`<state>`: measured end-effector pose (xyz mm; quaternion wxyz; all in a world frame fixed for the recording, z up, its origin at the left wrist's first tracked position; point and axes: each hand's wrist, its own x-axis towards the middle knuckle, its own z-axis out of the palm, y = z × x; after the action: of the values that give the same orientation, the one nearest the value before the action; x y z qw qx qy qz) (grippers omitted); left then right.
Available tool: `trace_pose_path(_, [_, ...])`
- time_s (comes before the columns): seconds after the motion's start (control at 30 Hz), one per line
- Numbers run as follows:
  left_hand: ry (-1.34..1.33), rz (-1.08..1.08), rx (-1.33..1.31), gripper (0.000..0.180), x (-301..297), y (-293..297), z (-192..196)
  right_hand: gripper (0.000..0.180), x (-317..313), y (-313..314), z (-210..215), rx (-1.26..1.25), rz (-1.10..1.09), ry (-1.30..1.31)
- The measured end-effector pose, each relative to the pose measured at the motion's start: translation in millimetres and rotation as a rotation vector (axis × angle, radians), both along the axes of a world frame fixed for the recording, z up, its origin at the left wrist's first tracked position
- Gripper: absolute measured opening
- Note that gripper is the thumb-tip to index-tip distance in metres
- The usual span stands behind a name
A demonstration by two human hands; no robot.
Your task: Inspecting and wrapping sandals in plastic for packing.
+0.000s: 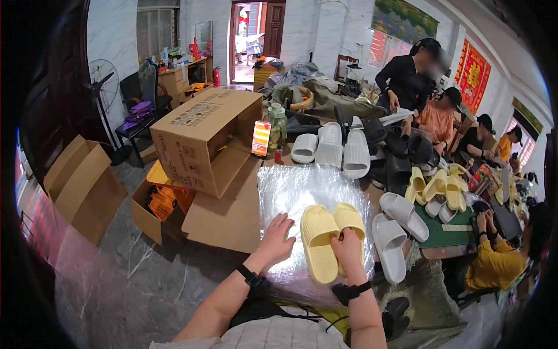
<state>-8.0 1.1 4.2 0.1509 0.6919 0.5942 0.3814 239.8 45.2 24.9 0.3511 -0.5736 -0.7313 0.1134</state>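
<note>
A pair of pale yellow slide slippers lies side by side, toes away from me, on a stack of clear plastic bags (pixel 285 189). My left hand (pixel 278 238) rests on the plastic to the left of the pair, fingers stretched out and holding nothing. With fingers curled in, my right hand (pixel 347 247) grips the right yellow slipper (pixel 350 216) by the inner side of its strap. That hand covers part of the slipper's footbed. The left yellow slipper (pixel 321 259) lies between my hands, close against its mate.
Grey slippers (pixel 388 247) and more yellow slippers (pixel 437 186) lie to the right, with black ones behind. A large open carton (pixel 203 136) and a lit phone (pixel 261 138) stand at the back left. Co-workers (pixel 503 267) sit and stand along the right.
</note>
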Motion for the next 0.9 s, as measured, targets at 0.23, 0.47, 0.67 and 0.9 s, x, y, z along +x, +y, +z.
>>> trace_pose_path(0.23, [0.14,-0.146,-0.182,0.066,-21,16,-4,0.032,-4,-4,1,-0.04,-0.017,-0.037])
trace_pose_path(0.47, [0.043,-0.232,-0.224,0.059,-41,21,30,0.031,-1,-3,-6,-0.008,-0.015,-0.044])
trace_pose_path(0.67, [-0.004,-0.193,-0.167,0.05,-61,26,59,0.031,-1,-5,-5,0.013,-0.006,-0.05])
trace_pose_path(0.9, [0.268,-0.303,-0.102,0.057,-9,1,69,0.031,0,-4,-7,-0.024,-0.015,-0.049])
